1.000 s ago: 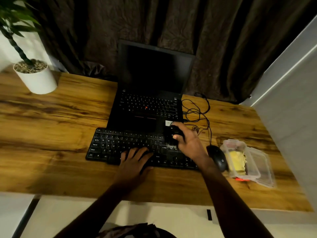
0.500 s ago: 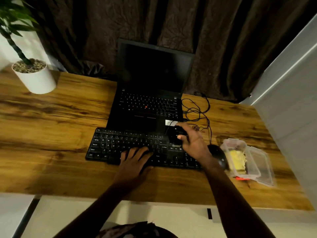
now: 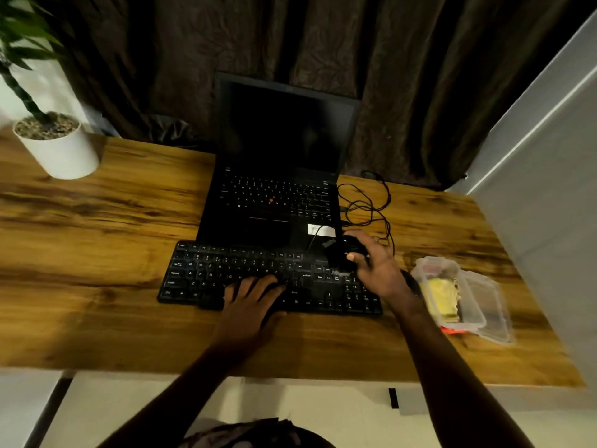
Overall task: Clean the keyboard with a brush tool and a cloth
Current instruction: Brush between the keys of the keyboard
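A black keyboard (image 3: 226,266) lies on the wooden desk (image 3: 97,221) in front of an open laptop. My left hand (image 3: 252,299) rests flat on the keyboard's lower middle keys, fingers spread. My right hand (image 3: 374,266) grips a small black brush tool (image 3: 339,257) over the keyboard's upper right corner. A yellow cloth (image 3: 442,295) lies in a clear plastic container (image 3: 484,305) to the right of the keyboard.
The black laptop (image 3: 277,202) stands behind the keyboard with its screen dark. Loose black cables (image 3: 365,202) lie to its right. A white plant pot (image 3: 58,150) sits at the desk's far left. A pale wall panel (image 3: 549,189) borders the desk on the right.
My right hand has slid the brush tool to the right along the keyboard's top rows, toward its right corner. My left hand has stayed in place on the keys.
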